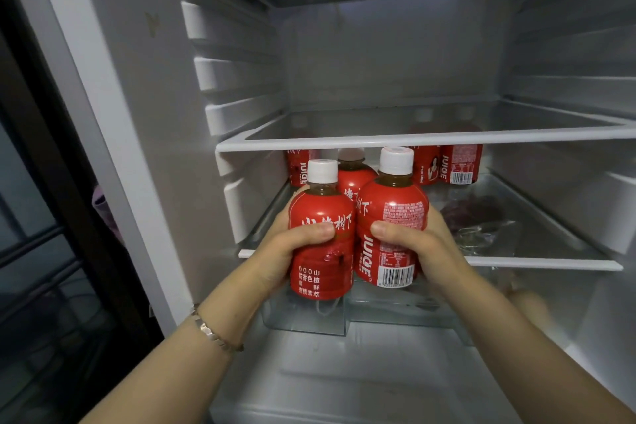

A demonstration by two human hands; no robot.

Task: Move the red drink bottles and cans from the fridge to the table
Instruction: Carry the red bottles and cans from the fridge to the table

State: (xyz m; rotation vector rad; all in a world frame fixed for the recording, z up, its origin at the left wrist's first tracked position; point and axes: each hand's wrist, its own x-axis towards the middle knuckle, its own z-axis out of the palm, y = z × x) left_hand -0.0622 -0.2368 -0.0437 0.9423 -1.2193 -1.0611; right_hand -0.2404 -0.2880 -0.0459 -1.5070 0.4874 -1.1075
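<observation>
Head view looks into an open fridge (378, 62) with pale walls and two glass shelves. The upper shelf (413, 140) crosses the middle of the picture; the lower shelf (543, 263) sits under it, above a clear drawer (309, 317).

Both arms reach in from the near side. The left hand (285, 251) has its fingers (316, 231) wrapped round the left red bottle (321, 272). The right hand (423, 244) has its fingers (389, 229) wrapped round the right red bottle (392, 206). The two bottles are upright and touching, at the near edge of the lower shelf, and their bases hang lower than its rim.

A third red bottle (352, 179) stands just behind and between them; whether the hands clamp it cannot be told.

Far back on the lower shelf are three more: one far-left bottle (297, 169) and, to the right, a portrait-label bottle (426, 165) beside a barcode-label bottle (461, 163).

A clear bag (481, 220) with dark contents lies right of the held pair. A bracelet (213, 334) circles the left wrist.
</observation>
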